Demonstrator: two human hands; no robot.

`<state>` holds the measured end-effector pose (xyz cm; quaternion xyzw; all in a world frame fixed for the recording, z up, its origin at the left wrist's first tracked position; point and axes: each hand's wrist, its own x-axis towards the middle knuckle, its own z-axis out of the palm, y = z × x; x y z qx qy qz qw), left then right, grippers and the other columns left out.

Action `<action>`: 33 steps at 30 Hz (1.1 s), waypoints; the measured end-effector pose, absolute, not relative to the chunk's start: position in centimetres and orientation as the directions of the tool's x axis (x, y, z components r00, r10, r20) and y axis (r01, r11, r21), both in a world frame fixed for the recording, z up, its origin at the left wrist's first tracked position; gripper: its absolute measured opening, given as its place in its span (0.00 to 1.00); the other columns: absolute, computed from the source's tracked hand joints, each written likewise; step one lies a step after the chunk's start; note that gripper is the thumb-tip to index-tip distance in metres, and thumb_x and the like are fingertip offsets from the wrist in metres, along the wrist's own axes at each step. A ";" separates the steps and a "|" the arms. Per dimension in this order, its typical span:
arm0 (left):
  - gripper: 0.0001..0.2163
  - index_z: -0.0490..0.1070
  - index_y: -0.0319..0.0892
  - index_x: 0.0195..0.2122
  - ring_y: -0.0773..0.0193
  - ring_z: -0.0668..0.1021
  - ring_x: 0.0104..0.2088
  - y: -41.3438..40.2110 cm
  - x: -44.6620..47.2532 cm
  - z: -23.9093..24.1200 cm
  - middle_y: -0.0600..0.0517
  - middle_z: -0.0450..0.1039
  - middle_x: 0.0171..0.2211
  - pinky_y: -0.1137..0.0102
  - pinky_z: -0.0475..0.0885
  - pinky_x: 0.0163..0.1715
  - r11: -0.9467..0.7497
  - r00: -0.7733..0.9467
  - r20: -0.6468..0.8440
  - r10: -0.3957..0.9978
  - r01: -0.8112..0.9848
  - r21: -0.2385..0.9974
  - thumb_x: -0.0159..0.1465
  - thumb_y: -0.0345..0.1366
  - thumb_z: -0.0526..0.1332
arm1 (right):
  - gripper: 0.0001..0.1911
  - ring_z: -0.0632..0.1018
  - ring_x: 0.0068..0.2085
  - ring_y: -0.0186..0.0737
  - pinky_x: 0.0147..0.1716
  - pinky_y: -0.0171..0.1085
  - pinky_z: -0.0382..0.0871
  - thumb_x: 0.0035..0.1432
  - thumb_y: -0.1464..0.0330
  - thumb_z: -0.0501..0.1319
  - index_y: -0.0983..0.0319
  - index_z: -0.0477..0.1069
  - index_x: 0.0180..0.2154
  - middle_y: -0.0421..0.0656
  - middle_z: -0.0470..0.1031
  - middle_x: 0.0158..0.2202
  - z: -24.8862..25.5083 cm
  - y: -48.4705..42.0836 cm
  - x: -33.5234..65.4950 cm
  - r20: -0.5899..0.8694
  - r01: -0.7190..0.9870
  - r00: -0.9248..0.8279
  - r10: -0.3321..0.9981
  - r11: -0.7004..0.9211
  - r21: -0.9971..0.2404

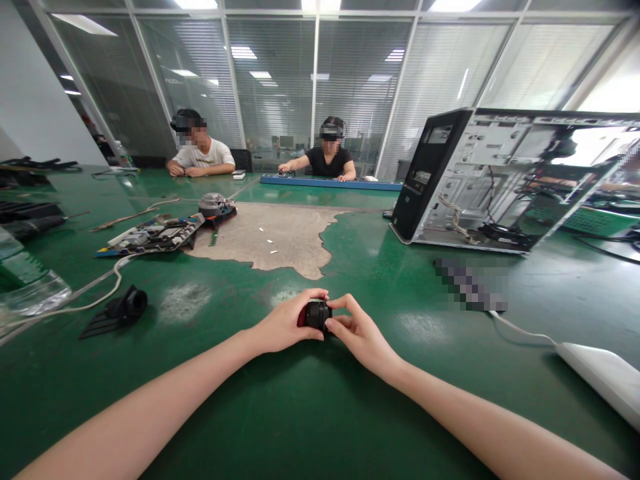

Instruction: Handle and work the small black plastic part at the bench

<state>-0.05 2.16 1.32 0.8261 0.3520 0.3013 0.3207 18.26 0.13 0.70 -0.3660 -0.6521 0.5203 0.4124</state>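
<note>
Both of my hands meet at the middle of the green table [350, 413] around one small black and red part [316, 315]. My left hand [287, 325] wraps it from the left, thumb on top. My right hand [356, 331] pinches its right side with thumb and forefinger. Most of the part is hidden by my fingers.
An open computer case [500, 180] lies on its side at the right. A circuit board [153, 235] and a fan part [216, 205] lie at the left, a black plastic piece [120, 310] nearer. A white device [603, 377] with cable sits at right. Two people sit at the far edge.
</note>
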 end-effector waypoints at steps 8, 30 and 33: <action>0.28 0.54 0.44 0.51 0.56 0.69 0.48 2.6 0.3 0.2 0.46 0.61 0.49 0.62 0.63 0.47 -0.393 0.537 0.250 0.806 0.168 0.904 0.51 0.37 0.65 | 0.12 0.73 0.30 0.30 0.31 0.32 0.67 0.52 0.66 0.58 0.59 0.60 0.39 0.39 0.68 0.36 0.8 0.5 18.4 0.167 0.031 -0.395 0.904 0.195 -0.980; 0.27 0.59 0.40 0.50 0.61 0.72 0.41 2.6 0.6 1.0 0.48 0.66 0.44 0.67 0.68 0.40 -0.184 0.502 0.094 0.859 0.132 0.974 0.49 0.36 0.66 | 0.10 0.73 0.42 0.38 0.41 0.39 0.68 0.54 0.67 0.57 0.59 0.63 0.40 0.42 0.69 0.40 0.4 0.9 18.7 0.249 0.106 -0.428 0.869 0.322 -0.941; 0.28 0.60 0.39 0.50 0.60 0.73 0.40 2.7 0.6 1.0 0.48 0.68 0.42 0.67 0.68 0.39 -0.177 0.511 0.069 0.857 0.164 0.970 0.48 0.37 0.66 | 0.10 0.72 0.42 0.38 0.39 0.38 0.69 0.54 0.67 0.58 0.59 0.62 0.40 0.43 0.68 0.41 0.3 1.0 18.6 0.243 0.104 -0.418 0.875 0.311 -0.945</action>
